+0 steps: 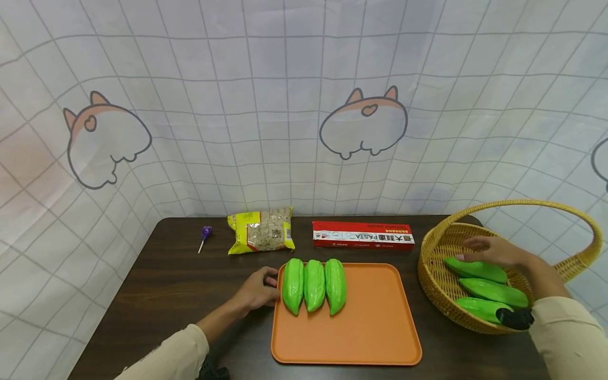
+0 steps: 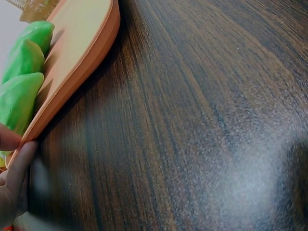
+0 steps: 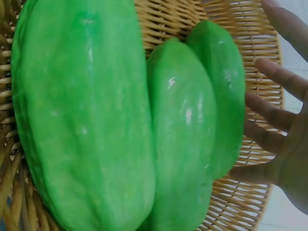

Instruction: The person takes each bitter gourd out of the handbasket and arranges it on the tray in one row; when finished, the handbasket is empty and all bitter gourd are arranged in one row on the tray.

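My left hand [image 1: 259, 289] pinches the left rim of an orange tray [image 1: 375, 316]. In the left wrist view the thumb is at the rim's inner side and a finger [image 2: 20, 166] lies against its outside. Three long green ribbed vegetables, like bitter melons [image 1: 314, 285], lie side by side at the tray's left end. My right hand [image 1: 496, 250] is over a wicker basket [image 1: 439, 295], holding nothing. Its fingers [image 3: 276, 77] are spread beside the farthest of three similar green vegetables [image 3: 178, 130] lying in the basket. Whether the fingertips touch it I cannot tell.
Behind the tray lie a yellow clear-fronted bag [image 1: 262, 231] and a red-and-white pasta box [image 1: 363, 235]. A purple lollipop [image 1: 206, 233] is at the back left of the dark wooden table [image 1: 157, 301]. The basket's tall handle [image 1: 518, 202] arches over its right side.
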The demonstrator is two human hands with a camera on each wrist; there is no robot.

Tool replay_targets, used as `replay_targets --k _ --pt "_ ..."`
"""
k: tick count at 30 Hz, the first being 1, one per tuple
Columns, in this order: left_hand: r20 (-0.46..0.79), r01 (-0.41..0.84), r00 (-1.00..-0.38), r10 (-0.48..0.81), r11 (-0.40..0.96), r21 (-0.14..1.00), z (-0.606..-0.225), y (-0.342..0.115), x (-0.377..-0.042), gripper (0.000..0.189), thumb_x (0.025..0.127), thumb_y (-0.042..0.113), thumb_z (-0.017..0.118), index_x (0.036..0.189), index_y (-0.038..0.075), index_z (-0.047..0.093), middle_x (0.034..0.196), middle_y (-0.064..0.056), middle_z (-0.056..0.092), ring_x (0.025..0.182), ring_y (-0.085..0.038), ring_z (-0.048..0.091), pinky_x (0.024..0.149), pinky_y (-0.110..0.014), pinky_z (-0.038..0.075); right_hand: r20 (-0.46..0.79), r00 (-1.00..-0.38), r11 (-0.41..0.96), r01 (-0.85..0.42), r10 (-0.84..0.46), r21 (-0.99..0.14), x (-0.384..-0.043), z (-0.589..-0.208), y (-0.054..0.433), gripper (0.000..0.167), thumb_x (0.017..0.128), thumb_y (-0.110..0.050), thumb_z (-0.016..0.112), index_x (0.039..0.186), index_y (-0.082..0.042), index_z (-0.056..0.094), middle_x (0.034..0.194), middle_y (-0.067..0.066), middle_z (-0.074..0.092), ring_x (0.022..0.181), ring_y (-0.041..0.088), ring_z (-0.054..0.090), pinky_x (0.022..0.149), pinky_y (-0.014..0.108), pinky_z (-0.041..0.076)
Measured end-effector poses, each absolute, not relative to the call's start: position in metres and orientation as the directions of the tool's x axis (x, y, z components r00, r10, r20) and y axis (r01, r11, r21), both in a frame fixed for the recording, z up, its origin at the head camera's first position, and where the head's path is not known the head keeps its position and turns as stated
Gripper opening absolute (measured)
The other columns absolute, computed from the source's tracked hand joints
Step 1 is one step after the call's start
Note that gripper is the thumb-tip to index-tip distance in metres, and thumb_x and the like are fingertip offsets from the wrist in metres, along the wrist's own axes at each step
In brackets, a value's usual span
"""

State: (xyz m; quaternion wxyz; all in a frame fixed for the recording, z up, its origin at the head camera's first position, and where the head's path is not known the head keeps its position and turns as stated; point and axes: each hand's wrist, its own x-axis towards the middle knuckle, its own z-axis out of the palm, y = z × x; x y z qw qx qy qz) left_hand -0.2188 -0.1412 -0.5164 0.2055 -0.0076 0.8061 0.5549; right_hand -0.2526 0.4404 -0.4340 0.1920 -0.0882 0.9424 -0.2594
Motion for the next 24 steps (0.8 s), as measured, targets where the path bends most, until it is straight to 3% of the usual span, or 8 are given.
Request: replay_targets --k 12,20,24 --pt "-0.322 -0.227 -0.924 0.207 0.381 0.896 -0.516 -0.142 -0.218 0.066 0.078 0.002 0.072 0.140 -0.001 0.050 0.112 -0.019 0.059 0.079 -0.023 0.067 0.068 -0.041 0.063 -0.417 -0.885 0.833 0.062 -0.209 -0.550 -0.252 -0.453 0.451 0.080 0.096 -0.043 0.064 0.146 0.013 0.037 0.144 0.048 0.031 0.126 0.064 0.040 0.087 0.056 0.054" --pt "-0.332 -0.238 -0.920 0.207 0.379 0.894 -0.515 -0.142 -0.218 0.066 0.078 0.004 0.074 0.140 0.000 0.050 0.112 -0.018 0.059 0.079 -0.022 0.068 0.068 -0.040 0.063 -0.406 -0.886 0.848 0.027 -0.225 -0.529 -0.252 -0.454 0.452 0.078 0.094 -0.040 0.069 0.145 0.012 0.039 0.140 0.048 0.037 0.122 0.061 0.047 0.085 0.056 0.057" --pt "-0.332 -0.237 -0.919 0.212 0.374 0.897 -0.516 -0.142 -0.218 0.066 0.079 0.004 0.074 0.140 0.000 0.050 0.112 -0.019 0.059 0.078 -0.022 0.067 0.068 -0.041 0.063 -0.423 -0.874 0.840 0.031 -0.241 -0.542 -0.255 -0.452 0.452 0.079 0.093 -0.036 0.070 0.145 0.013 0.038 0.142 0.049 0.034 0.124 0.062 0.044 0.085 0.057 0.057"
